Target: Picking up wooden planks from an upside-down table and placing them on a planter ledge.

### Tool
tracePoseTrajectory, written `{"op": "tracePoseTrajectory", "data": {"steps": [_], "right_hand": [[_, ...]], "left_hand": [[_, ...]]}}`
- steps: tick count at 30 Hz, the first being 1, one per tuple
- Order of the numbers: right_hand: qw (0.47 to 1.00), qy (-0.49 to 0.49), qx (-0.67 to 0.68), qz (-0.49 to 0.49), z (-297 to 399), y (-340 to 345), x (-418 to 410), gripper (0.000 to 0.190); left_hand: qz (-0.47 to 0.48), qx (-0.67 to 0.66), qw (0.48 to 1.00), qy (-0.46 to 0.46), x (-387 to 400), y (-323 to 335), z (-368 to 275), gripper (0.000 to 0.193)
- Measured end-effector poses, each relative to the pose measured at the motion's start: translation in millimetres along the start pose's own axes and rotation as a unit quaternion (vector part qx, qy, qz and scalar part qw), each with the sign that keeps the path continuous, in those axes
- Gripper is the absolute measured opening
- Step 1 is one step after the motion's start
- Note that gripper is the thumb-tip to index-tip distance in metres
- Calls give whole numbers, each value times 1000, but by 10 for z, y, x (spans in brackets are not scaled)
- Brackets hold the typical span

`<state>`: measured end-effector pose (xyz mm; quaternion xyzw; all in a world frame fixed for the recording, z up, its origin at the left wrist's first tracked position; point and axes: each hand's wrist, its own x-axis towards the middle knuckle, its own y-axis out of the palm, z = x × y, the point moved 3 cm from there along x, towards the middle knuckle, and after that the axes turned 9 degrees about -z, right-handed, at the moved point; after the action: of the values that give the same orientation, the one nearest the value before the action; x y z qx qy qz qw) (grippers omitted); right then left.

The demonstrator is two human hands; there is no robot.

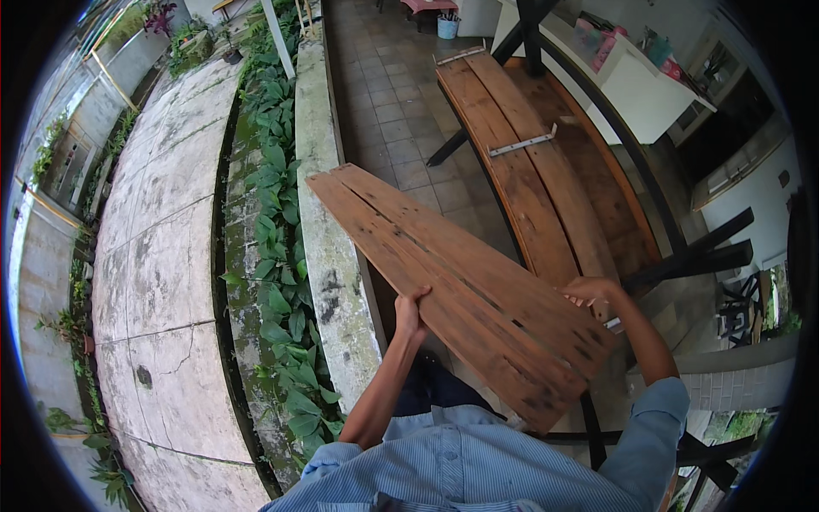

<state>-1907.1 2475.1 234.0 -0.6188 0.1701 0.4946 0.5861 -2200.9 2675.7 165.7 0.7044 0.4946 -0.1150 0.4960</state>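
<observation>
A long wooden panel of two joined planks point(441, 256) is held slantwise in front of my body, with a narrow gap along its middle. My left hand point(411, 315) grips its near long edge, thumb on the upper face. At the opposite edge, my right hand point(590, 291) has its fingers curled against the wood, partly hidden. Beyond it lies another planked panel point(512, 173), lying lengthwise with pale cross strips point(521, 142) across its boards. One end of the held panel overlaps the top of a low wall point(320, 192) in view; contact cannot be judged.
Black frame bars point(640, 147) curve past the far panel, above an orange-brown wooden surface point(592, 160). A white counter point(633, 89) holds assorted items. Leafy plants point(275, 217) line the wall's left side. A bucket point(448, 25) stands on the tiled floor point(397, 121).
</observation>
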Motion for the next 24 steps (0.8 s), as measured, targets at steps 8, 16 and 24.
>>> {"op": "tracePoseTrajectory", "data": {"steps": [8,16,24], "right_hand": [[966,-55,241,71,106,453,-803,77],[962,-98,250,38,382,709,-1015,66],[943,-157,286,70,431,1117,-1232,59]], "left_hand": [[5,7,1000,-19,-88,-204,115,42],[21,4,1000,-15,-152,-477,-155,45],[-35,60,997,39,-800,-724,-109,37]]}}
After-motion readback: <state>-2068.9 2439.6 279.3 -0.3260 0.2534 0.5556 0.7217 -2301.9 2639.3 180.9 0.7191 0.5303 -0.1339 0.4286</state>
